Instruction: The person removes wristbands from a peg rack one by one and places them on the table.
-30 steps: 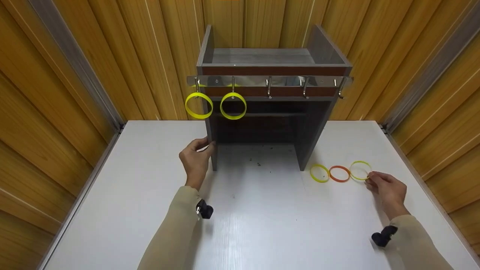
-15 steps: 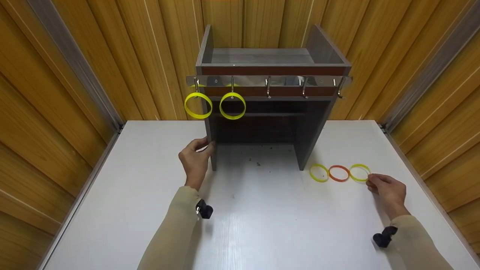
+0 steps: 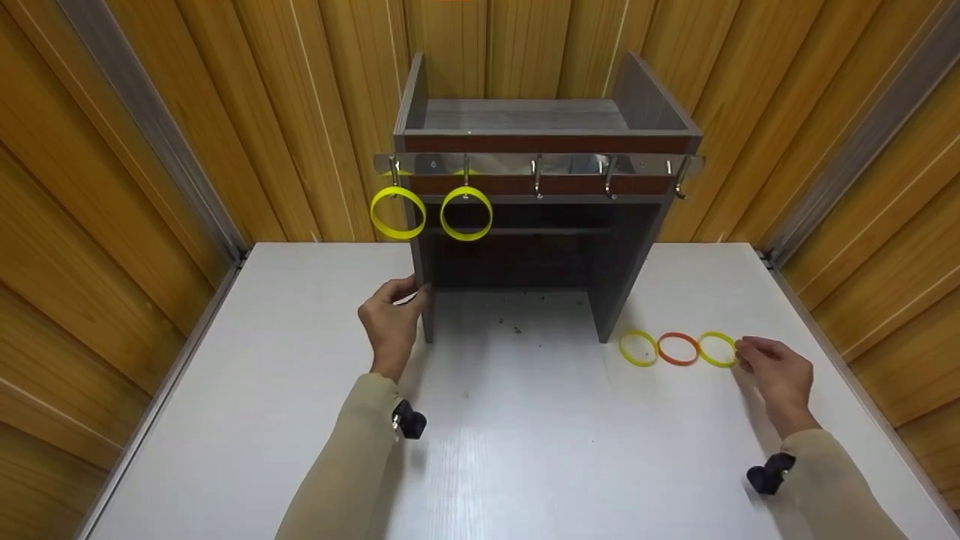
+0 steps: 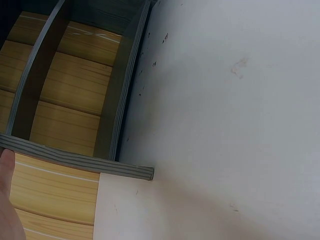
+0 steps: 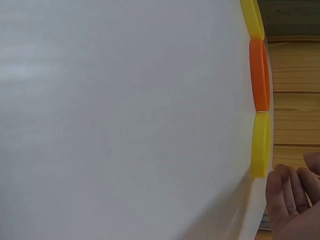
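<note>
My left hand (image 3: 391, 322) holds the left side panel of a grey wooden shelf (image 3: 622, 247); in the left wrist view, one digit (image 4: 6, 172) lies against the panel's edge (image 4: 75, 159). On the white table to the right, a yellow ring (image 3: 638, 348), an orange ring (image 3: 678, 363) and another yellow ring (image 3: 718, 364) lie flat in a row. My right hand (image 3: 778, 375) is just right of the last yellow ring. In the right wrist view, its thumb stands apart from loosely bent fingers, with nothing between them, close to that yellow ring (image 5: 260, 145).
A metal hook rail (image 3: 574, 163) with several hooks runs across the shelf's front. One yellow ring (image 3: 398, 234) hangs from its leftmost hook and another (image 3: 466, 236) from the second. Wood-patterned walls (image 3: 97, 187) enclose the table (image 3: 525, 450) at the back and sides.
The rightmost yellow ring, tilted up at my right fingers a second ago, now lies flat in line with the others. My right fingers have come off it. My left hand stays put.
</note>
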The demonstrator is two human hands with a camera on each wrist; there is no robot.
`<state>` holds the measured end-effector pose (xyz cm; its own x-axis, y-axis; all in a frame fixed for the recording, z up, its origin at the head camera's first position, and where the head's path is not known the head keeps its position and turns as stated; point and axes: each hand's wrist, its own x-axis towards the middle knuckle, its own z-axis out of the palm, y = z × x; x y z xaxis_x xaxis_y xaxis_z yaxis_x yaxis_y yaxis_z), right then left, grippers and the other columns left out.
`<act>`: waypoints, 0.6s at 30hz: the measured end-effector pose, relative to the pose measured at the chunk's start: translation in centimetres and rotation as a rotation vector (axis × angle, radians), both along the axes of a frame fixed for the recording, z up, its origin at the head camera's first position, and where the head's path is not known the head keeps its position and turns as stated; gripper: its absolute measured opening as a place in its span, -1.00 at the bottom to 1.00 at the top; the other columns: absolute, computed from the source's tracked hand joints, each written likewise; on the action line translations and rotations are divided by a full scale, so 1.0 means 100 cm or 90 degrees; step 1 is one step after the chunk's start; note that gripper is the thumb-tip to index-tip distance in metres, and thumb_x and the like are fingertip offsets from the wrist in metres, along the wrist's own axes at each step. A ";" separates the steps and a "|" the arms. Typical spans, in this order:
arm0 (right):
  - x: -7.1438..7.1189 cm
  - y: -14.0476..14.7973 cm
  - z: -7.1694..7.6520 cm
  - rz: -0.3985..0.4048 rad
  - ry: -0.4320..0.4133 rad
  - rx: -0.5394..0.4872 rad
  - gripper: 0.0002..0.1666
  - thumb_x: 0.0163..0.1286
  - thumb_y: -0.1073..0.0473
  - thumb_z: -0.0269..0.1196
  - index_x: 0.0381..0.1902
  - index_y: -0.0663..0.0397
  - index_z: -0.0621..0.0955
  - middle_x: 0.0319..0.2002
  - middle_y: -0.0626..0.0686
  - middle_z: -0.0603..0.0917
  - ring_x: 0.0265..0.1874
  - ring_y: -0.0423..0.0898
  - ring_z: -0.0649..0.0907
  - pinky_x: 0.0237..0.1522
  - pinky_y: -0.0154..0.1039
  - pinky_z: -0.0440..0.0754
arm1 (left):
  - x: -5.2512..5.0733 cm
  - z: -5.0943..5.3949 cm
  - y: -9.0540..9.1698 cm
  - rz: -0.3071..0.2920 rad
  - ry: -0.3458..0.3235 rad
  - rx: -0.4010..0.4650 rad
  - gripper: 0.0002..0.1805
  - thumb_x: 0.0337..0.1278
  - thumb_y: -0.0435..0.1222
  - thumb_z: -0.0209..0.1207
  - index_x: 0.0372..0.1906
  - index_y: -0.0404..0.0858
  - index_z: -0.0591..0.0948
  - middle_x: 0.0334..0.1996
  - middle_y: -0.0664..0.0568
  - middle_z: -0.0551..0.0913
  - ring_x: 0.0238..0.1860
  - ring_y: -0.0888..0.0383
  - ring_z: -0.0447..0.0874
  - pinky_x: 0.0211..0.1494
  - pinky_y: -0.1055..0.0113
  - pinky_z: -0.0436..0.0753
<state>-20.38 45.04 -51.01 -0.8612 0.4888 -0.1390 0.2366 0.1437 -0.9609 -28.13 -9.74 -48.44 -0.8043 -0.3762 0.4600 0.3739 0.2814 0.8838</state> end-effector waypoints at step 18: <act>-0.014 -0.047 0.056 0.065 0.143 -0.012 -0.58 0.43 0.04 0.48 0.17 0.05 0.73 -0.13 -0.17 0.81 -0.15 -0.31 0.78 0.00 -0.53 0.63 | 0.001 0.002 0.000 -0.002 0.004 -0.013 -0.81 0.11 -0.50 0.51 -0.15 -0.34 0.83 -0.23 -0.04 0.84 -0.14 0.07 0.85 -0.16 0.36 0.79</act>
